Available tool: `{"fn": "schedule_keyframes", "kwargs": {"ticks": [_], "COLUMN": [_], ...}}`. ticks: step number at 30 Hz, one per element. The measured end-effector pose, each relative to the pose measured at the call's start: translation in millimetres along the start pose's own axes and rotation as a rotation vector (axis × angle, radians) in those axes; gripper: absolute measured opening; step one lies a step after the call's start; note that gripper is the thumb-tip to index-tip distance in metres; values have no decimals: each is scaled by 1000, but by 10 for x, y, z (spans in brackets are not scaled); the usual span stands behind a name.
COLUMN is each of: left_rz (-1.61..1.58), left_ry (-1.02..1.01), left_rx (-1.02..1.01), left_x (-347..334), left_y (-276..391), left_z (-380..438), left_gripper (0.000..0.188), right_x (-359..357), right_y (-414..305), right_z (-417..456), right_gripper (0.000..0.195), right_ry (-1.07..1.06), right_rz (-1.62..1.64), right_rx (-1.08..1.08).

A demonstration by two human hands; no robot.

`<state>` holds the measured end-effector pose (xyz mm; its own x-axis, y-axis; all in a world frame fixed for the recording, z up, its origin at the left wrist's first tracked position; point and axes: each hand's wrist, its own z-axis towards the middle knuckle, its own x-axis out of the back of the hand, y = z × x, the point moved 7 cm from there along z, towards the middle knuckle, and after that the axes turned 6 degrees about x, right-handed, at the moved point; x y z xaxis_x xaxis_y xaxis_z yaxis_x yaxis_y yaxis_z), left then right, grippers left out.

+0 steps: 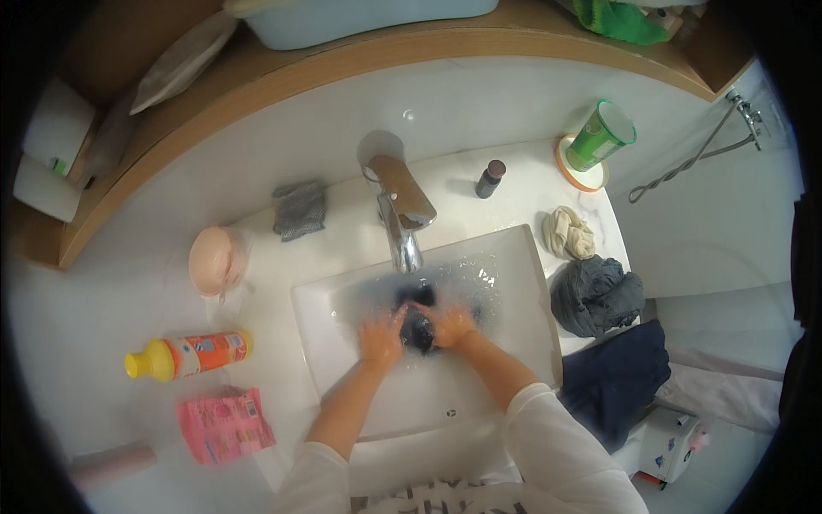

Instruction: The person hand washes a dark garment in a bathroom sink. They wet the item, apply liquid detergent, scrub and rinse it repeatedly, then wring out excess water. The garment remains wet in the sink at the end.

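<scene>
A white rectangular washbasin holds cloudy grey water with bubbles. Dark wet cloth lies in it, partly under the water, below the spout of a chrome faucet. My left hand grips the cloth from its left side, and my right hand grips it from the right. The two thumbs come close together over the dark fabric. Fingertips of both hands are blurred and partly hidden by water and cloth.
Right of the basin sit cream cloth, crumpled grey cloth and navy fabric. A small dark bottle and green cup stand behind. At left are an orange bottle, pink pouch and grey mesh cloth.
</scene>
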<state>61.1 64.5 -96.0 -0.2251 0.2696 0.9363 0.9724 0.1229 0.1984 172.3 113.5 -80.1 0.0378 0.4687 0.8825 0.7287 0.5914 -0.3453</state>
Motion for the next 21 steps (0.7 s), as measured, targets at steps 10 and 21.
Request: {"fn": "schedule_keyframes", "kwargs": {"ticks": [10,21], "left_rz": [-119,-131], "left_ry": [40,53], "left_rx": [84,189], "left_x": [-109,647], "left_y": [-148,-134], "left_z": [421,111], "left_gripper": [44,40], "right_x": [-192,194], "right_y": [316,689], "right_z": [389,-49], "right_gripper": [32,36], "right_ry": [218,363], "right_rz": [318,399], "right_rx": [-68,-381]}}
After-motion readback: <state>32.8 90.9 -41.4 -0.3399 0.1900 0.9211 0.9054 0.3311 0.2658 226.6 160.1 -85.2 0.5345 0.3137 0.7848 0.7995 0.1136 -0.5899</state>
